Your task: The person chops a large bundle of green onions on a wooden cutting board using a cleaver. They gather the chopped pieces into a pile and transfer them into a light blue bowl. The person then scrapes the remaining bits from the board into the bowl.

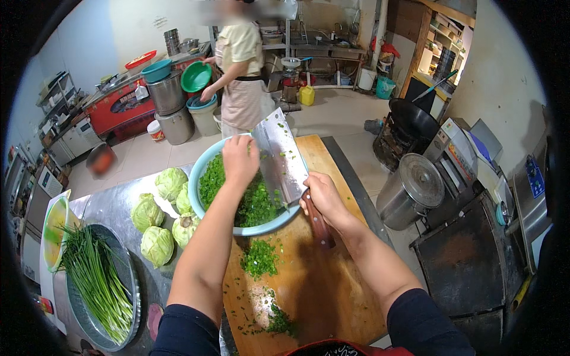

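My right hand (323, 193) grips a cleaver (280, 155) near the top of its brown wooden handle, the broad blade tilted over the right side of a light blue basin (193, 198). Bits of green cling to the steel. Chopped green onions (256, 207) lie in the basin. Over them, beside the blade, is my left hand (240, 160) with its fingers bent; whether they hold anything is hidden. The basin rests partly on a wooden cutting board (320, 289), where two small piles of chopped green onions (259, 258) lie nearer to me.
Several cabbages (156, 246) sit left of the basin on the metal table (100, 207). A tray (136, 285) of whole green onions (95, 285) is further left. Across the table a person (240, 71) holds a green basin (196, 76). A lidded metal pot (414, 187) stands right.
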The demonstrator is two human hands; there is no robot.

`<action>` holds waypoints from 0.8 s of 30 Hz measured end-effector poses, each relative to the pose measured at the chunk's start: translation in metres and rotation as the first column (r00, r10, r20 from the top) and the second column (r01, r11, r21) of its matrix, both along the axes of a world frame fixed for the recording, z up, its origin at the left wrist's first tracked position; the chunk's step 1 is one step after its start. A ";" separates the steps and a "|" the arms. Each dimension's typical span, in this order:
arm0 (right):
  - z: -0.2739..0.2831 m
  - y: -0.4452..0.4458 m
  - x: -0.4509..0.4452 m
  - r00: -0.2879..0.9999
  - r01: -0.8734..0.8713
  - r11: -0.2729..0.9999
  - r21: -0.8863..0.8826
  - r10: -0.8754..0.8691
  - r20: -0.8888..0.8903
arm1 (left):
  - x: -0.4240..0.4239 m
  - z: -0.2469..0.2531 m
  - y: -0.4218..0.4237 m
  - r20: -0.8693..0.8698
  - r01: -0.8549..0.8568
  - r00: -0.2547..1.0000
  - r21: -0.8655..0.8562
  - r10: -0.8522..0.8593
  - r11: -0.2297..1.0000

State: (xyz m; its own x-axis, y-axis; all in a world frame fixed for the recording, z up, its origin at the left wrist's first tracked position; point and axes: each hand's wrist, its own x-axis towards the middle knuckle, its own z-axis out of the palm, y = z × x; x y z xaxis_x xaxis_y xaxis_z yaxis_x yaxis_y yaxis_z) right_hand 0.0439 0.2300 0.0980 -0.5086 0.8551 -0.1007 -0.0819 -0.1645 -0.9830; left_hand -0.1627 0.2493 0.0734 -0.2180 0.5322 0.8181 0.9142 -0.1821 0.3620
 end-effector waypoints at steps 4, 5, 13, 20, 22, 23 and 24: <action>0.006 0.002 -0.014 0.993 0.088 0.996 -0.004 -0.088 -0.075 | 0.051 0.003 -0.028 -0.058 0.296 0.955 0.075 -0.292 0.952; 0.007 0.005 -0.016 0.991 0.104 0.995 0.003 -0.103 -0.082 | 0.051 -0.008 -0.033 -0.071 0.291 0.955 0.038 -0.288 0.956; 0.004 0.013 0.000 0.973 0.164 0.986 -0.022 -0.165 -0.160 | 0.017 -0.002 -0.045 -0.111 -0.033 0.993 -0.025 0.030 0.999; -0.024 -0.064 0.098 0.958 0.284 0.959 0.006 -0.283 -0.041 | 0.000 0.034 -0.050 0.099 -0.061 0.991 -0.288 0.093 0.956; -0.045 -0.092 0.127 0.927 0.300 0.951 0.074 -0.309 0.215 | 0.001 0.029 -0.045 0.379 0.050 0.926 -0.134 0.004 0.990; -0.061 -0.108 0.141 0.901 0.300 0.953 0.049 -0.300 0.314 | -0.011 0.024 -0.038 0.678 0.169 0.735 -0.201 0.012 0.965; -0.075 -0.122 0.153 0.905 0.296 0.953 -0.068 -0.258 0.337 | -0.004 0.029 -0.039 0.888 0.266 0.458 -0.093 -0.040 0.960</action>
State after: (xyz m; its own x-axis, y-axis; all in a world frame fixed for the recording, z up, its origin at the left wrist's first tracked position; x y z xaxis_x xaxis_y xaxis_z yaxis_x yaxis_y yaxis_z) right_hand 0.1971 0.1075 0.0231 -0.1766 0.9294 -0.3240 0.1760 -0.2941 -0.9395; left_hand -0.1670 0.2099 0.1026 -0.6524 0.7475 0.1249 0.0631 -0.1106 0.9919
